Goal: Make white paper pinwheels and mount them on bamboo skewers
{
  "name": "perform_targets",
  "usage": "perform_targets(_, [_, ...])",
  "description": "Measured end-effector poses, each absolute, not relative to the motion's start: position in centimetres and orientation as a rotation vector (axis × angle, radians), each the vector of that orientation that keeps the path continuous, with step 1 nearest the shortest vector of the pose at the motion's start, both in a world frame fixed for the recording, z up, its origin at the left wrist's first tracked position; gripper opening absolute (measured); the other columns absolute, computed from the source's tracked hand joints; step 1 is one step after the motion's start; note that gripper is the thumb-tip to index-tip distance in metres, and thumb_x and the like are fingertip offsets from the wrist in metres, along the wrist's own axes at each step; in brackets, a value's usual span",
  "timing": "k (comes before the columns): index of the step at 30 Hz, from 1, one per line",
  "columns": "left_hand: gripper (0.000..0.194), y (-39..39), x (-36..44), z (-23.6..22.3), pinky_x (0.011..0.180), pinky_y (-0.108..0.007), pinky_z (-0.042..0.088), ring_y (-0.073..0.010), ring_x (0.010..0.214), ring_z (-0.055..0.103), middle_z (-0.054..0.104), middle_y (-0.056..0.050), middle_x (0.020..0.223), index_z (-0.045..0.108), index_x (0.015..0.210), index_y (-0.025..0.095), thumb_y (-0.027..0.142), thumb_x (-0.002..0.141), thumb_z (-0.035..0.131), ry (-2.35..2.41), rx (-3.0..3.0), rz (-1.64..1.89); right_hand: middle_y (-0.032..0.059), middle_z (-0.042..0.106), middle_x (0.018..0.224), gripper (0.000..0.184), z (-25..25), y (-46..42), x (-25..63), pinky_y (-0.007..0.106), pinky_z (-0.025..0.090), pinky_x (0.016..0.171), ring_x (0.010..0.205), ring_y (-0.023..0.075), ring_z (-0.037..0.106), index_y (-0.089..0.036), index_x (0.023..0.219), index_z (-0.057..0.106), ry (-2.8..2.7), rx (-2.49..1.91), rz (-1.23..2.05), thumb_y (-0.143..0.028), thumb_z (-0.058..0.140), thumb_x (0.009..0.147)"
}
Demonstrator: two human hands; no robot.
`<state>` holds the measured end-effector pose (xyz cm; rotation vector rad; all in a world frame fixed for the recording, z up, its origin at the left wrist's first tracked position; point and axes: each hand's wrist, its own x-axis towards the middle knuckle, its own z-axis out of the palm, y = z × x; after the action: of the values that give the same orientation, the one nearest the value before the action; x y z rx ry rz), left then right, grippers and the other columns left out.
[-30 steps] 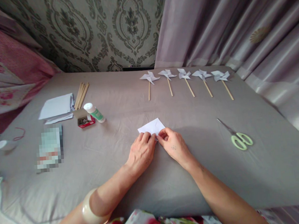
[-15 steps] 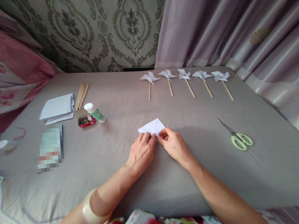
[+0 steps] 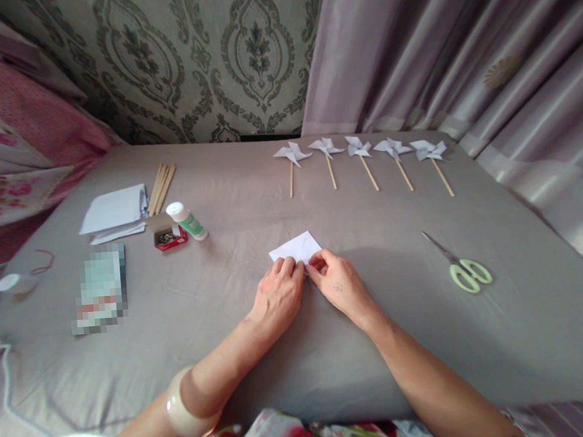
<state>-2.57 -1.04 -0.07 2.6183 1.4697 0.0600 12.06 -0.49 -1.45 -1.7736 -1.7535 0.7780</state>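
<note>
A small white sheet of paper [image 3: 297, 246] lies at the middle of the cloth-covered table, its far corners showing beyond my fingers. My left hand [image 3: 280, 289] presses on its near left side with bent fingers. From the right, my right hand [image 3: 338, 283] pinches the near edge between thumb and fingertips. The fingertips of both hands almost meet there. Under them, the near part of the paper is hidden, so how it is folded cannot be made out.
Several paper pinwheels on sticks [image 3: 360, 148] lie along the back. Green-handled scissors [image 3: 468, 274] rest at right. At left are a glue stick [image 3: 188, 222], a red box of small metal pieces [image 3: 170, 237], wooden sticks [image 3: 161, 189], stacked paper [image 3: 114, 212] and a white cable [image 3: 8, 391].
Both hands stay in nearly the same place on the paper. The whole view has shifted very slightly; nothing on the table has visibly moved.
</note>
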Motion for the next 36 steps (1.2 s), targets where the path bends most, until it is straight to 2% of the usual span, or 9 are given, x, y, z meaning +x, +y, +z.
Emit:
perform_targets(9, [0.021,-1.3,-2.8,-0.1,0.075,-0.032,0.049,-0.0212,0.089,0.052,0.056,-0.008,0.093,0.057,0.103,0.015,0.014,0.091,0.040,1.413,2.719,0.090,0.0034,0.069,0.079,0.013,-1.5,-0.3,12.7,0.025,0.046,0.067,0.067,0.0151,0.062,-0.019,0.084,0.064,-1.752,-1.639,0.623,-0.023,0.052,0.082])
perform_targets(15, [0.027,-1.6,-2.8,-0.4,0.075,-0.035,0.046,-0.0223,0.088,0.052,0.059,-0.010,0.095,0.059,0.110,0.018,0.017,0.092,0.039,1.470,2.753,0.194,0.0071,0.066,0.094,0.021,-1.1,-0.4,13.1,0.031,0.042,0.083,0.089,0.0194,0.058,-0.021,0.091,0.069,-1.962,-1.590,0.348,-0.019,0.049,0.085])
perform_targets(19, [0.027,-1.9,-3.2,-0.4,0.086,-0.042,0.040,-0.0259,0.103,0.051,0.061,-0.010,0.111,0.062,0.108,0.022,0.029,0.094,0.041,1.542,2.765,0.425,0.0074,0.063,0.105,0.023,-0.9,-0.7,13.1,0.037,0.037,0.087,0.098,0.0230,0.052,-0.024,0.098,0.070,-2.054,-1.594,0.189,-0.020,0.051,0.086])
perform_targets(22, [0.026,-2.1,-3.7,-0.3,0.096,-0.047,0.033,-0.0263,0.114,0.048,0.062,-0.009,0.118,0.063,0.107,0.022,0.030,0.094,0.041,1.519,2.741,0.550,0.0076,0.060,0.111,0.024,-1.2,-0.9,13.0,0.038,0.034,0.088,0.103,0.0242,0.048,-0.025,0.101,0.070,-2.091,-1.574,0.134,-0.021,0.051,0.087])
perform_targets(27, [0.025,-1.9,-4.3,-0.1,0.101,-0.052,0.028,-0.0251,0.115,0.051,0.067,-0.009,0.110,0.064,0.100,0.020,0.027,0.094,0.041,1.534,2.652,0.589,0.0077,0.057,0.116,0.026,-1.5,-0.9,12.8,0.040,0.033,0.091,0.106,0.0249,0.046,-0.026,0.101,0.070,-2.169,-1.536,0.113,-0.019,0.051,0.086])
perform_targets(36, [0.027,-1.5,-4.4,-0.6,0.102,-0.051,0.025,-0.0245,0.115,0.052,0.069,-0.007,0.105,0.064,0.095,0.020,0.026,0.095,0.038,1.558,2.632,0.595,0.0090,0.057,0.116,0.026,-1.4,-1.0,12.5,0.041,0.032,0.091,0.106,0.0256,0.045,-0.025,0.100,0.070,-2.252,-1.502,0.053,-0.018,0.050,0.086])
